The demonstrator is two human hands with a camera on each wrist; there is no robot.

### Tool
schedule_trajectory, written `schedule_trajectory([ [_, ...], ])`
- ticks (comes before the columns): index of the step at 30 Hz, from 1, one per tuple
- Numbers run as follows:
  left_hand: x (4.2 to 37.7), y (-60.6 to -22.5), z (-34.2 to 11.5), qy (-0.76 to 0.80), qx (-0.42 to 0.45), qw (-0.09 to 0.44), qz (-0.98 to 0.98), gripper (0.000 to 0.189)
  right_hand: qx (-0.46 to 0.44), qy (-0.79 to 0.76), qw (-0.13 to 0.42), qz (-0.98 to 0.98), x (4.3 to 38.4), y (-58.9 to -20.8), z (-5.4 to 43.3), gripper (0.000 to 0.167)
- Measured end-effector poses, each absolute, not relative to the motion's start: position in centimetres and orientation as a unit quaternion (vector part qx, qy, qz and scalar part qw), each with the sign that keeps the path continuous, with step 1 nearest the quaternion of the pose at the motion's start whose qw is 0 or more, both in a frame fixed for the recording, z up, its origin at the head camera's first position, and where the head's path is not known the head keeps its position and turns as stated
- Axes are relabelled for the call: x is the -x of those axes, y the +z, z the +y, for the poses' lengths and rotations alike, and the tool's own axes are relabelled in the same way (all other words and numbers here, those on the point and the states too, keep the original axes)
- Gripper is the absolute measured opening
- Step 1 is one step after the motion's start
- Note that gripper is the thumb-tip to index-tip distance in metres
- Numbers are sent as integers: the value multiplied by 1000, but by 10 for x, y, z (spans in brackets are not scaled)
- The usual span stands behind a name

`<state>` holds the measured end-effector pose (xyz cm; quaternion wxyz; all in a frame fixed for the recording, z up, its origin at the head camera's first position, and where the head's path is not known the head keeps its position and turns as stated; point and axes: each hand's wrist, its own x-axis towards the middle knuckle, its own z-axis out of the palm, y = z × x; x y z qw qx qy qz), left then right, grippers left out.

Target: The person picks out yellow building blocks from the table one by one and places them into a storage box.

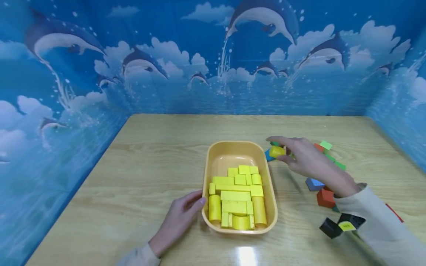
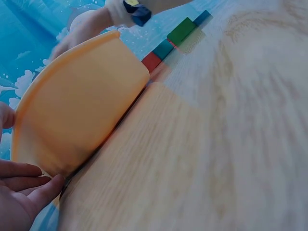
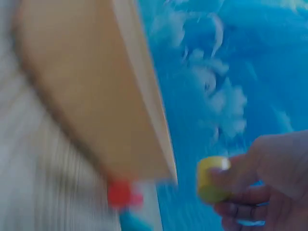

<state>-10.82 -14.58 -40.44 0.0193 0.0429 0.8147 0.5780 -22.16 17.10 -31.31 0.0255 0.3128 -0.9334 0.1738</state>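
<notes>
Between thumb and fingers, my right hand [image 1: 301, 155] pinches a short yellow cylinder block [image 1: 277, 151], just off the right rim of a tan plastic tray [image 1: 207, 162]. The right wrist view shows this yellow block [image 3: 211, 180] raised beside the tray's outer wall. My left hand [image 1: 181, 216] holds the tray's left edge, thumb on the rim. In the left wrist view its fingers [image 2: 21, 183] rest against the tray's outside wall [image 2: 82, 101]. Yellow blocks [image 1: 236, 195] of several shapes lie close together in the tray's near and middle part; its far end shows bare floor.
Right of the tray lie loose blocks: a red one [image 1: 325, 198], a blue one [image 1: 314, 184], a light green one [image 1: 325, 145] and others partly hidden under my right arm. Another blue block [image 1: 269, 155] lies by the tray's right rim. A dolphin-printed curtain [image 1: 213, 92] borders the wooden table [image 1: 149, 155].
</notes>
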Motion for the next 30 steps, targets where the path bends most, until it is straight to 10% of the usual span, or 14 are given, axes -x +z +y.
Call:
schedule_trajectory([
  [11,107,-407,-141,568,-39,21,822,44,-446,173,-25,-878,227,-338,69,26],
  [30,106,-404,-143,567,-50,8,822,42,-401,121,-6,-908,221,-365,65,35],
])
